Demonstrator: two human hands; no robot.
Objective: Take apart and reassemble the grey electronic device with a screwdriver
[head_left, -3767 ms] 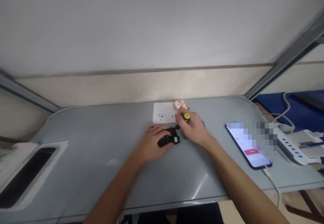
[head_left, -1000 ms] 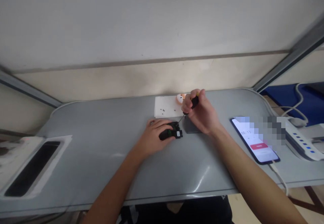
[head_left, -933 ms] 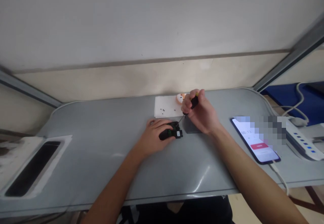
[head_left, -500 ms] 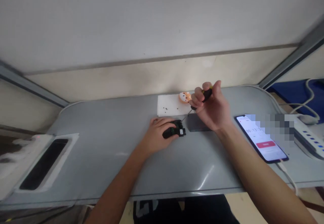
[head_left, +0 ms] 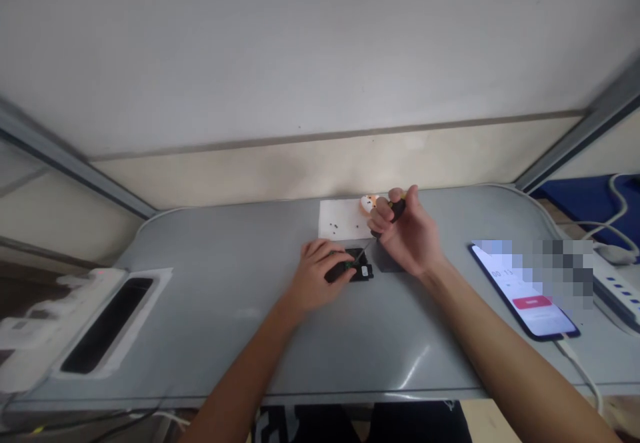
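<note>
My left hand (head_left: 323, 273) is closed around the left end of a small black electronic device (head_left: 361, 272), pressing it on the grey table. A bit of green circuit board and a white label show on the device. My right hand (head_left: 411, 233) grips the dark handle of a screwdriver (head_left: 397, 211), which slants down to the left. Its thin shaft reaches the device beside my left fingertips; whether the tip sits in a screw is too small to tell. Under my right hand lies a dark grey flat block (head_left: 393, 261), partly covered.
Behind the device, a white paper sheet (head_left: 340, 219) carries several tiny dark screws and an orange-and-white animal-face item (head_left: 369, 203). At right lie a lit phone (head_left: 525, 293) on a cable and a power strip (head_left: 617, 289). A black phone (head_left: 107, 326) lies at left.
The screwdriver and my right hand have come lower and slightly left, with the shaft now over the device's middle. My left hand still holds the device. The camera view has shifted a little.
</note>
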